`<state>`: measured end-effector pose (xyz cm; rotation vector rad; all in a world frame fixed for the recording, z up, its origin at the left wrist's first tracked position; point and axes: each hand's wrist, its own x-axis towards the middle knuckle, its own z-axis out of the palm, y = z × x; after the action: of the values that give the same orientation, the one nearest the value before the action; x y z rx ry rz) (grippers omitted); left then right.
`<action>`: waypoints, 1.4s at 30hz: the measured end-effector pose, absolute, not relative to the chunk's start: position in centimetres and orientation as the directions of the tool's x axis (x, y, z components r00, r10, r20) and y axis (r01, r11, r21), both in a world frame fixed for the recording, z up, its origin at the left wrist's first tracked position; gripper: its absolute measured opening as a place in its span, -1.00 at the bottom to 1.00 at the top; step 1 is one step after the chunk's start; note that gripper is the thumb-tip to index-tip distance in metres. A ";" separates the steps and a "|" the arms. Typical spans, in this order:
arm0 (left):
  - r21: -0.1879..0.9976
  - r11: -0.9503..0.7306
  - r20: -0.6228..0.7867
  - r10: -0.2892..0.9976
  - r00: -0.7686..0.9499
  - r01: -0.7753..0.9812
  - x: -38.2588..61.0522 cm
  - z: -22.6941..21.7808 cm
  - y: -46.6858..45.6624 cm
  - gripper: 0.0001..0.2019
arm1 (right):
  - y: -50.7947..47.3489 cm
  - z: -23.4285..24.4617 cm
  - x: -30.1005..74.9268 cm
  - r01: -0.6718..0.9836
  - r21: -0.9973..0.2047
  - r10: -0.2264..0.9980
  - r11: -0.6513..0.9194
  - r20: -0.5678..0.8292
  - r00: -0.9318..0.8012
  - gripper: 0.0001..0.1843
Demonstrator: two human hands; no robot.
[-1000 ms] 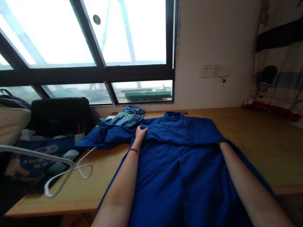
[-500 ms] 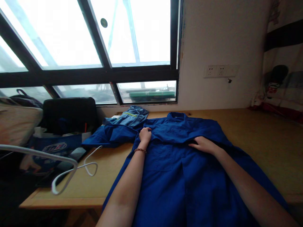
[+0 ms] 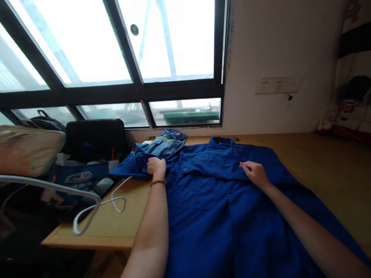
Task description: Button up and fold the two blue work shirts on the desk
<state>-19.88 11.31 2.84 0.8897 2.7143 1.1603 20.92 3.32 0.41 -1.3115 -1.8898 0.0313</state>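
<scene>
A dark blue work jacket (image 3: 220,208) lies spread front-up on the wooden table (image 3: 324,173), collar toward the window. My left hand (image 3: 156,166), a bead bracelet on its wrist, is closed on the jacket's left sleeve (image 3: 130,166) where it is bunched up at the shoulder. My right hand (image 3: 255,172) rests on the jacket's chest, fingers curled and pinching the cloth near the right pocket flap.
A lighter blue garment (image 3: 162,144) with a yellow stripe lies crumpled behind the sleeve. A white hanger (image 3: 95,208) lies on the table's left part. A black bag (image 3: 95,141), a blue printed bag (image 3: 78,177) and a beige cushion (image 3: 29,150) crowd the left. Wall sockets (image 3: 276,85) sit above the table.
My left hand has slid left from the jacket's shoulder onto the sleeve. My right hand came out from the jacket's right edge and now sits on the chest. The view has shifted left.
</scene>
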 end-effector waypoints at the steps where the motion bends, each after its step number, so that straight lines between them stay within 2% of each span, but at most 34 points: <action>1: 0.703 0.515 0.169 0.549 -0.818 0.491 -20.0 2.7 11.2 -0.61 | 3.3 0.3 20.7 0.773 -0.436 0.800 0.460 0.581 -0.149 -0.67; 3: 0.775 0.329 0.320 0.531 -0.784 0.540 -19.5 2.9 11.1 -0.80 | 3.3 0.0 20.5 0.779 -0.427 0.812 0.459 0.557 -0.173 -0.67; 5: 0.825 0.031 0.505 0.408 -0.761 0.564 -18.9 3.8 11.2 -0.89 | 3.6 -0.4 20.5 0.787 -0.423 0.814 0.449 0.556 -0.166 -0.67; 6: 0.833 -0.126 0.547 0.323 -0.772 0.538 -18.7 4.4 11.3 -0.91 | 3.8 -0.6 20.6 0.791 -0.421 0.811 0.445 0.565 -0.156 -0.68; 8: 0.835 -0.410 0.484 0.227 -0.845 0.368 -19.0 5.7 11.8 -0.96 | 4.2 -1.0 20.9 0.793 -0.418 0.802 0.444 0.581 -0.143 -0.71; 9: 0.822 -0.524 0.401 0.254 -0.880 0.223 -19.4 6.3 12.0 -0.97 | 4.5 -1.3 21.0 0.792 -0.420 0.801 0.444 0.581 -0.141 -0.71; 11: 0.745 -0.659 0.252 0.426 -0.869 -0.108 -20.4 7.3 12.2 -0.94 | 4.9 -1.8 21.3 0.787 -0.435 0.813 0.438 0.565 -0.141 -0.67; 12: 0.688 -0.684 0.228 0.522 -0.822 -0.244 -20.7 7.7 12.2 -0.92 | 5.1 -2.0 21.4 0.782 -0.448 0.821 0.433 0.554 -0.137 -0.64; 14: 0.595 -0.711 0.309 0.632 -0.711 -0.374 -20.4 8.6 11.6 -0.91 | 5.4 -2.5 21.4 0.758 -0.493 0.835 0.426 0.537 -0.119 -0.61; 16: 0.612 -0.720 0.511 0.676 -0.530 -0.328 -18.3 9.2 10.6 -0.90 | 5.7 -2.7 21.3 0.699 -0.584 0.851 0.413 0.520 -0.068 -0.60; 17: 0.653 -0.710 0.603 0.698 -0.385 -0.265 -16.6 9.4 10.0 -0.90 | 5.7 -2.6 21.3 0.645 -0.655 0.867 0.394 0.499 -0.022 -0.59; 18: 0.713 -0.683 0.662 0.730 -0.170 -0.156 -14.6 9.4 9.4 -0.88 | 5.8 -2.5 21.3 0.559 -0.743 0.886 0.367 0.463 0.033 -0.58; 19: 0.738 -0.667 0.667 0.744 -0.039 -0.106 -12.3 9.1 8.8 -0.87 | 5.8 -2.3 21.4 0.431 -0.837 0.908 0.336 0.409 0.087 -0.56; 21: 0.777 -0.630 0.615 0.759 0.214 0.000 -7.5 7.8 7.8 -0.89 | 5.8 -1.7 21.7 0.061 -0.966 0.958 0.251 0.257 0.124 -0.49; 22: 0.735 -0.634 0.481 0.738 0.474 0.241 -5.3 6.8 7.3 -0.90 | 5.7 -1.3 21.9 -0.138 -0.972 0.980 0.189 0.178 0.093 -0.44; 23: 0.603 -0.663 0.369 0.725 0.581 0.444 -3.4 5.6 6.8 -0.91 | 5.6 -0.9 22.2 -0.309 -0.943 0.992 0.125 0.114 0.052 -0.40; 25: 0.302 -0.671 0.276 0.741 0.612 0.677 -0.7 3.4 5.7 -0.87 | 5.3 -0.3 22.8 -0.532 -0.846 1.000 0.028 0.028 0.007 -0.37; 27: 0.118 -0.631 0.303 0.758 0.578 0.766 0.9 1.8 4.6 -0.85 | 5.2 0.0 23.4 -0.637 -0.771 0.999 0.011 -0.024 0.046 -0.41; 29: 0.042 -0.645 0.396 0.712 0.580 0.763 1.7 1.3 3.5 -0.81 | 5.3 -0.1 23.8 -0.672 -0.740 0.994 0.026 -0.054 0.098 -0.48; 31: 0.001 -0.766 0.462 0.571 0.679 0.643 2.3 1.4 2.5 -0.75 | 5.7 -0.5 24.1 -0.647 -0.761 0.986 0.045 -0.070 0.151 -0.58; 33: -0.008 -0.905 0.444 0.378 0.812 0.426 3.1 1.8 1.5 -0.69 | 6.2 -0.8 24.4 -0.565 -0.820 0.970 0.092 -0.055 0.237 -0.66; 35: 0.038 -0.963 0.392 0.261 0.882 0.267 3.9 1.8 0.6 -0.67 | 6.6 -0.8 24.8 -0.468 -0.872 0.949 0.144 -0.013 0.315 -0.70; 36: 0.072 -0.966 0.372 0.256 0.892 0.247 4.2 1.7 0.3 -0.66 | 6.7 -0.6 25.0 -0.437 -0.883 0.940 0.170 0.012 0.341 -0.71; 38: 0.136 -0.946 0.354 0.324 0.877 0.294 4.6 1.2 0.0 -0.65 | 6.6 0.1 25.7 -0.411 -0.883 0.931 0.227 0.073 0.357 -0.74; 42: 0.209 -0.842 0.376 0.539 0.754 0.498 4.2 0.1 1.1 -0.50 | 5.4 2.3 27.1 -0.391 -0.867 0.947 0.310 0.245 0.208 -0.76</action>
<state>4.17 1.13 0.13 2.8512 0.8455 0.6557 27.06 5.44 2.28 -0.7585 -0.9106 1.0670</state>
